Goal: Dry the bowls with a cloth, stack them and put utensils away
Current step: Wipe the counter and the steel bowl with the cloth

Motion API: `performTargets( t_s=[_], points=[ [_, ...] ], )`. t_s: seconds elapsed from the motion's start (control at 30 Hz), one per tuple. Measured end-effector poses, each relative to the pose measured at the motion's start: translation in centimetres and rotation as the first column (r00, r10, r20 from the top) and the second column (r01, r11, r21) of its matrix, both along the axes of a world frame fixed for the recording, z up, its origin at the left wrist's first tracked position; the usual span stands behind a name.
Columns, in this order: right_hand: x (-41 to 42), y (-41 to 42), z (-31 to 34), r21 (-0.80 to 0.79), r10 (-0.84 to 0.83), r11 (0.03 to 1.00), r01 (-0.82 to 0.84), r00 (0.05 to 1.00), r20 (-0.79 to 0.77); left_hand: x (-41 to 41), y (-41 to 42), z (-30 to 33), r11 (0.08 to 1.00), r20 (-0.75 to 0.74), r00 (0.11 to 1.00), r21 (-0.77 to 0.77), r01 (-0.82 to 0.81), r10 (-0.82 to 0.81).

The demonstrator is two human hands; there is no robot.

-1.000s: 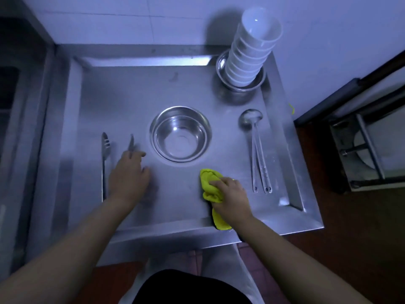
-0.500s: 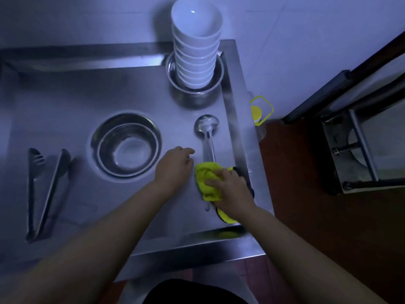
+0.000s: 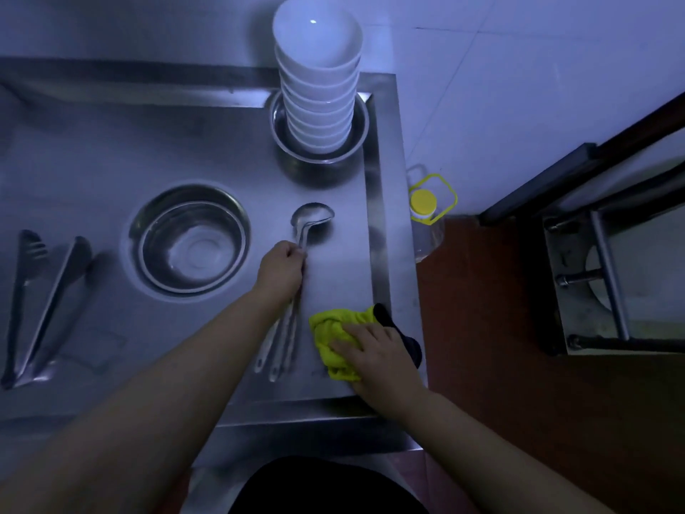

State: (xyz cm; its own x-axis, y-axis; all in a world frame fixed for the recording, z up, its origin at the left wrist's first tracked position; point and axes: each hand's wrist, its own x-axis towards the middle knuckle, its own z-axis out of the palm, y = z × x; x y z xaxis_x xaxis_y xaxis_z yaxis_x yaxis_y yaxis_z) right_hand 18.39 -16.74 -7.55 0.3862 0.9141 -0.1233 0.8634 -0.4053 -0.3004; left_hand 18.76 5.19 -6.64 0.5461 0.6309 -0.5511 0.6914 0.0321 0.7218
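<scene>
A tall stack of white bowls (image 3: 318,87) stands in a steel bowl (image 3: 356,139) at the back right of the steel counter (image 3: 92,150). Two or three long steel spoons (image 3: 312,217) lie together right of centre, heads pointing away from me. My left hand (image 3: 281,270) is closed around their handles just below the heads. My right hand (image 3: 374,352) presses down on a crumpled yellow cloth (image 3: 331,330) near the counter's front right corner. An empty steel bowl (image 3: 191,241) sits in the middle. Steel tongs (image 3: 40,302) lie at the far left.
A clear bottle with a yellow cap (image 3: 422,202) stands on the floor beside the counter's right edge. A dark metal frame with a stove part (image 3: 608,283) fills the right side over a red-brown floor. A raised rim borders the counter.
My left hand crossed from the tongs at the left to the spoons and closed on their handles. My right hand slid the yellow cloth right, off the spoon handles. The view shifted right.
</scene>
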Motion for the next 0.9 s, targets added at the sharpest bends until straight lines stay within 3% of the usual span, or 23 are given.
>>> performTargets(
  t_s=[0.17,0.27,0.43,0.6,0.77,0.9],
  points=[
    [0.4,3.9,-1.9,-0.083,0.169,0.982,-0.172,0.985,-0.045,-3.9,4.7,0.9,0.969,-0.07,0.997,0.238,0.061,-0.045],
    [1.9,7.4,-2.5,-0.138,0.202,0.968,-0.212,0.976,-0.081,-6.7,6.3,1.7,0.955,-0.087,0.996,0.292,0.055,-0.031],
    [6.0,13.7,-2.4,-0.234,0.142,0.959,-0.159,0.986,-0.088,-11.9,7.9,2.4,0.946,-0.172,0.983,0.323,-0.007,0.066],
    [10.3,18.7,-2.1,-0.285,0.062,0.956,-0.07,0.997,-0.038,-17.3,9.7,1.5,0.944,-0.285,0.956,0.328,0.03,0.068],
    [11.4,22.9,-2.1,-0.318,-0.122,0.944,0.088,0.989,-0.088,-21.8,11.2,0.7,0.911,-0.338,0.941,0.391,0.13,0.011],
    [9.9,27.2,-2.5,-0.312,-0.064,0.949,0.034,0.994,-0.087,-24.5,12.5,-0.1,0.884,-0.336,0.942,0.438,0.164,-0.008]
  ],
)
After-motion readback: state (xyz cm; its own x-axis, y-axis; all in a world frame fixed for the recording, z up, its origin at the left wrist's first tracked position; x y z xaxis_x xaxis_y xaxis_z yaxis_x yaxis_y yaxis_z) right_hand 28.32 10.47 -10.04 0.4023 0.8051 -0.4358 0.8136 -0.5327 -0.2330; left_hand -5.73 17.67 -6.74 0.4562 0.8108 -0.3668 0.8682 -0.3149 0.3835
